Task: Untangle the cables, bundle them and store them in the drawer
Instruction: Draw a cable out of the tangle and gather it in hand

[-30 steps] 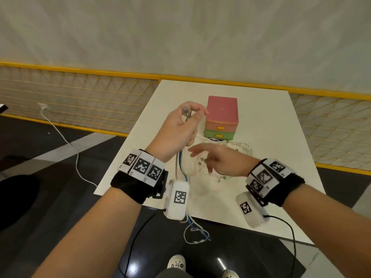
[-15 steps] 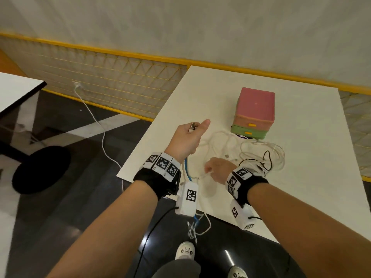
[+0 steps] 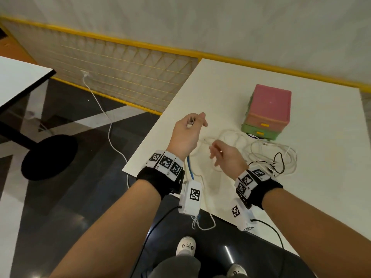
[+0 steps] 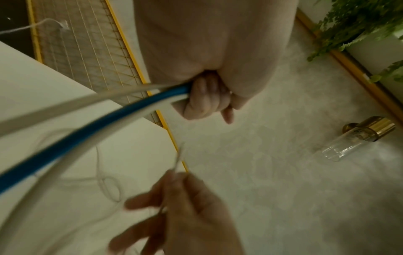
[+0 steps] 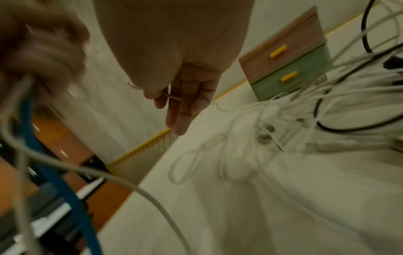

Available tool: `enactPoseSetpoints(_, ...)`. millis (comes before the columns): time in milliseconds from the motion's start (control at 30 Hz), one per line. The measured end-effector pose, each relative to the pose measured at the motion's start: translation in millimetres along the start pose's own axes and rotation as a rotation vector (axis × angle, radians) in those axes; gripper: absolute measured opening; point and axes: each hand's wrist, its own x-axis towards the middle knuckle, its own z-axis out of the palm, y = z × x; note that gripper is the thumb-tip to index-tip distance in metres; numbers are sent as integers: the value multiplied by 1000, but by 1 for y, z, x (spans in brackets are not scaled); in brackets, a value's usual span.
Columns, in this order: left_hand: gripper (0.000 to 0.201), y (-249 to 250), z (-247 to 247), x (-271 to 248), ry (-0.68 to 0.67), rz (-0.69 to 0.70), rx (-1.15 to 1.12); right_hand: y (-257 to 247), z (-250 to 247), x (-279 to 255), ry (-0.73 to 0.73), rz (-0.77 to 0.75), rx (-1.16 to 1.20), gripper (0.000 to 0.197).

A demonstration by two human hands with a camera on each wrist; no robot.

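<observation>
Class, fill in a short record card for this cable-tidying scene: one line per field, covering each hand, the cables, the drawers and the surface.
Left hand: raised, grips a blue cable and white cables
Right hand: pinches a thin white cable end
Cable pile: white cables and one black, tangled, on the table
Drawer unit: pink over green, yellow handles, both drawers closed
Table: white; some cables hang over its near edge

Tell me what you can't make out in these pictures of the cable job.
- Drawers: both look closed in the head view, contents hidden.
- Cable pile: too tangled to count the cables in it.
- Left hand: its own wrist view shows a blue cable and white ones entering the fist; curled fingers hide the ends.
- Right hand: pinches a thin white cable; motion blur hides its plug.
</observation>
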Motion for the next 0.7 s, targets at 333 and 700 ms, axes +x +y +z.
enactPoseSetpoints(333,36,21,53,-13,-78,195,86,-54,-65,-31,126,-155,366,21)
enactPoseSetpoints(700,25,86,38,6,161,360,-197,14,-68,-44,-17,-44,299,32)
